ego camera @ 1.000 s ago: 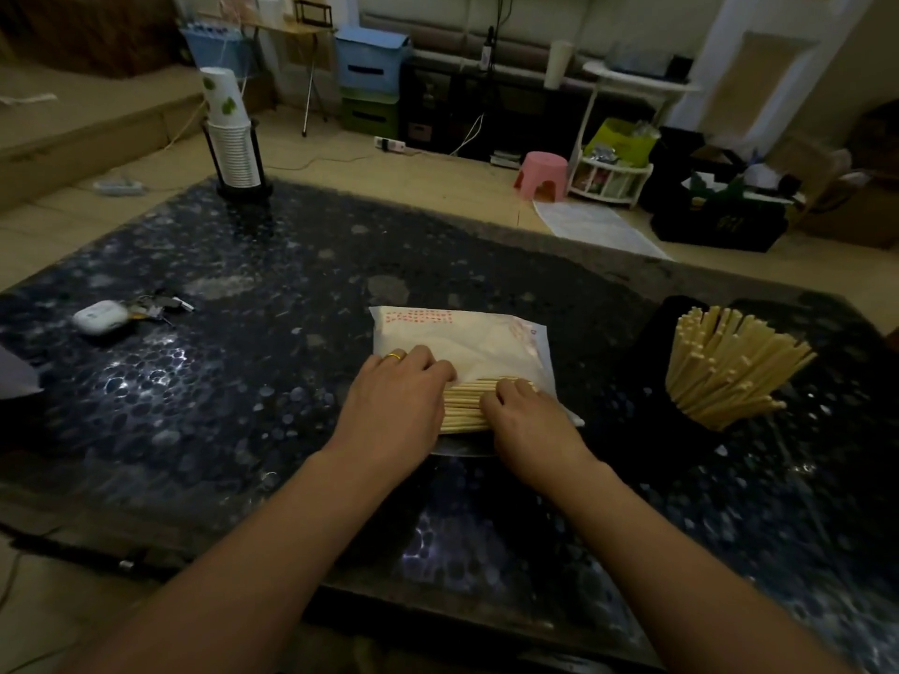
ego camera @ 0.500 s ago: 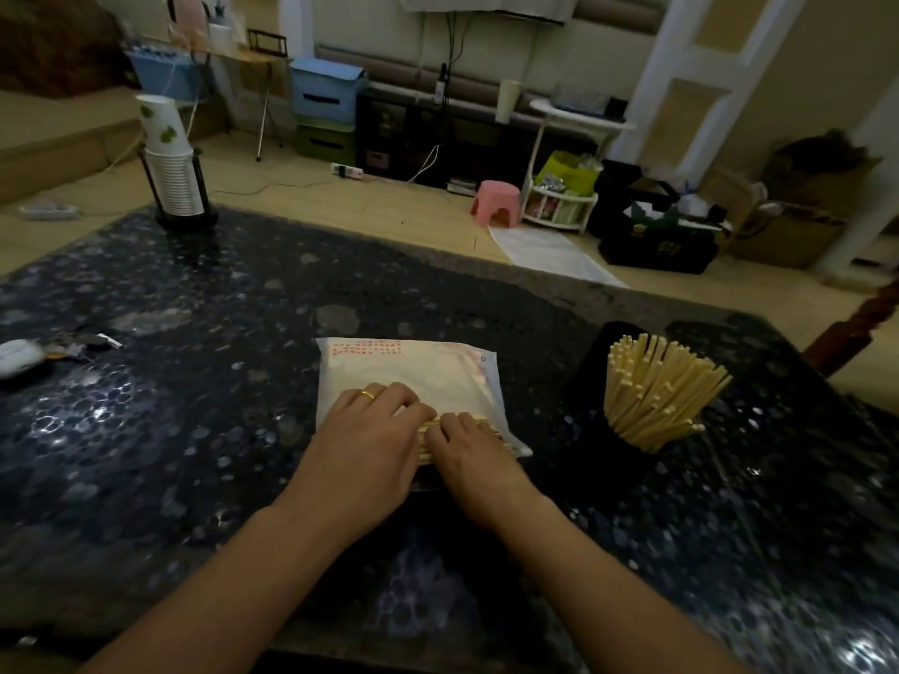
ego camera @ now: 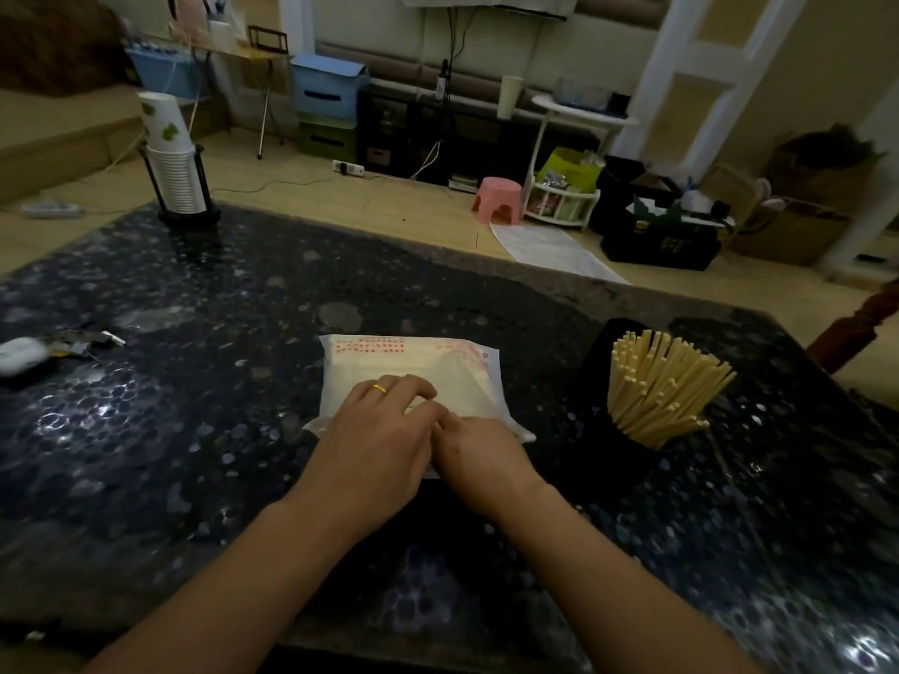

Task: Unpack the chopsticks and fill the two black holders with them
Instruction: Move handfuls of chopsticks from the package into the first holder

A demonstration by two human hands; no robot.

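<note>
A white plastic chopstick package (ego camera: 413, 367) with red print lies flat on the dark table (ego camera: 194, 406), straight ahead of me. My left hand (ego camera: 377, 445), with a gold ring, curls its fingers over the package's near end. My right hand (ego camera: 479, 459) touches it from the right, fingers curled over the bundle of chopsticks at the package mouth; those sticks are almost fully hidden. To the right stands a black holder (ego camera: 618, 445) packed with pale chopsticks (ego camera: 661, 386) that fan out to the right. A dark shape lies under my hands; I cannot tell what it is.
A stack of paper cups in a black rack (ego camera: 177, 172) stands at the table's far left corner. A white case with keys (ego camera: 29, 355) lies at the left edge. Beyond the table are a pink stool (ego camera: 498, 199), storage boxes and bags on the floor.
My hands have drawn together until they touch. The bare chopstick ends seen between them earlier are now covered. The package and the filled holder have not moved.
</note>
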